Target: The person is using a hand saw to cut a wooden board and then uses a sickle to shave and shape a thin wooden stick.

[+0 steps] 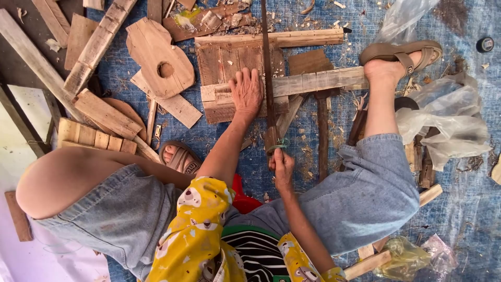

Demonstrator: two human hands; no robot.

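Several weathered boards lie nailed together as a wooden panel (229, 62) on the blue tarp (469, 209) in front of you. Your left hand (246, 91) rests flat on that panel, fingers spread and released, pinning it down. Your right hand (282, 168) has its fingers clenched around the handle of a long saw (268, 78), whose blade runs upright across the pale cross plank (313, 81) just beside your left hand.

Rough, weathered wood planks (292, 83) (matt, unpainted), dull metal saw blade (267, 62), glossy crinkled plastic bags (443, 120).
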